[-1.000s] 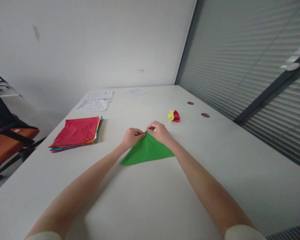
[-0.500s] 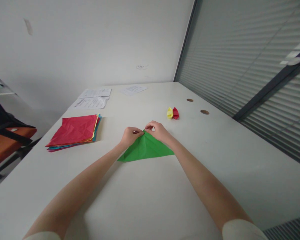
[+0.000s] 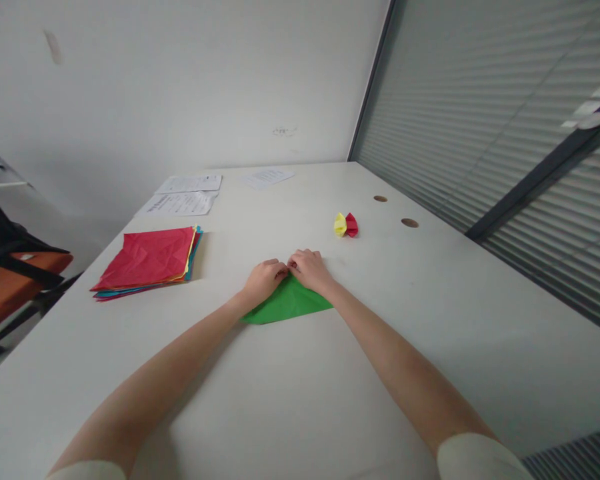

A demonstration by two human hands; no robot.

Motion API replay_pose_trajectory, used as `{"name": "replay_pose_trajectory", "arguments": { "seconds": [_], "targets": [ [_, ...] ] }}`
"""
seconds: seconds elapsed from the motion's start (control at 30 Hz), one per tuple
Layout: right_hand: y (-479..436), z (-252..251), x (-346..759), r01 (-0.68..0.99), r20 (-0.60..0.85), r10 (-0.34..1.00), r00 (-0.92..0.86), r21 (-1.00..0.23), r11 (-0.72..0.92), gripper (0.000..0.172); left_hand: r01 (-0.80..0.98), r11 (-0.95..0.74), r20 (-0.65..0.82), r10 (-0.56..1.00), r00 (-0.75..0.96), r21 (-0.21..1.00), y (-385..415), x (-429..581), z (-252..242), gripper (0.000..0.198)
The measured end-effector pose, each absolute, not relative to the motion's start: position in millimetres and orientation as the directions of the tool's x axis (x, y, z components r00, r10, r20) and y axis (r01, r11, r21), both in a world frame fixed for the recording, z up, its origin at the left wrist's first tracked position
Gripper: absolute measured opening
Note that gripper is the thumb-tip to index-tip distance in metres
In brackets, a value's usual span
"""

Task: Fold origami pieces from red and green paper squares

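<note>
A green paper sheet (image 3: 286,304), folded into a triangle, lies on the white table (image 3: 290,393) in front of me. My left hand (image 3: 263,279) and my right hand (image 3: 309,268) meet at the triangle's far tip, fingers curled and pressed down on the paper. The hands touch each other there and cover the tip.
A stack of coloured paper sheets (image 3: 147,261), red on top, lies to the left. A small yellow and red folded paper piece (image 3: 346,225) sits further back right. White printed pages (image 3: 185,200) lie at the far edge. Two round holes (image 3: 409,223) mark the tabletop. An orange chair (image 3: 5,287) stands left.
Both hands have come closer together and lower on the green triangle's tip, pressing it flat. The triangle looks smaller and shifted slightly towards me.
</note>
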State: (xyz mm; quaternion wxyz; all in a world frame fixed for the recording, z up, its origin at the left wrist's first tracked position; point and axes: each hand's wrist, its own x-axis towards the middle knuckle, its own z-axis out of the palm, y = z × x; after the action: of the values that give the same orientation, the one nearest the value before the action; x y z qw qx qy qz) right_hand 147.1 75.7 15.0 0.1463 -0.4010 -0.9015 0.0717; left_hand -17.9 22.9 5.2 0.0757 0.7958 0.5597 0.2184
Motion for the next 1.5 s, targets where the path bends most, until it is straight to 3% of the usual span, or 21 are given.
{"name": "replay_pose_trajectory", "arguments": {
  "seconds": [0.13,0.3,0.63,0.77,0.97,1.03,1.13,1.27,1.5],
  "targets": [
    [73.4,12.4,146.8,0.705,0.209,0.732,-0.648,-0.199,0.681,0.016,0.851,-0.448,0.188,0.893,0.410,0.273,23.8,-21.2,13.0,0.018],
    [72.2,12.6,146.0,0.704,0.203,0.725,-0.658,-0.175,0.688,0.017,0.849,-0.505,0.194,0.858,0.475,0.153,20.0,-23.0,21.3,0.013],
    [75.3,11.5,143.3,0.766,0.114,0.816,-0.567,-0.291,0.573,0.015,0.852,-0.524,0.073,0.849,0.523,-0.016,-1.0,7.5,32.4,0.027],
    [75.3,9.5,141.9,0.790,0.106,0.846,-0.522,-0.314,0.526,0.016,0.858,-0.514,0.092,0.856,0.509,0.029,-3.4,8.0,30.8,0.024],
    [76.2,15.1,146.7,0.786,0.158,0.869,-0.469,-0.375,0.492,0.020,0.841,-0.536,0.058,0.844,0.533,0.069,-1.0,1.6,33.6,0.036],
    [72.7,23.4,154.8,0.732,0.207,0.836,-0.508,-0.409,0.545,0.020,0.839,-0.540,0.029,0.841,0.540,0.060,-0.3,-0.4,35.3,0.040],
    [57.1,35.6,173.9,0.522,0.289,0.684,-0.669,-0.472,0.710,0.015,0.832,-0.550,0.009,0.834,0.551,0.075,1.1,-4.0,36.1,0.045],
    [24.2,37.4,199.3,0.339,0.319,0.455,-0.831,-0.357,0.870,0.018,0.835,-0.545,-0.009,0.837,0.547,0.080,1.2,-5.2,37.7,0.044],
    [2.3,15.9,198.4,0.424,0.265,0.497,-0.827,-0.288,0.859,0.045,0.831,-0.556,-0.006,0.831,0.557,0.025,-3.1,-1.6,42.7,0.045]
  ]
}}
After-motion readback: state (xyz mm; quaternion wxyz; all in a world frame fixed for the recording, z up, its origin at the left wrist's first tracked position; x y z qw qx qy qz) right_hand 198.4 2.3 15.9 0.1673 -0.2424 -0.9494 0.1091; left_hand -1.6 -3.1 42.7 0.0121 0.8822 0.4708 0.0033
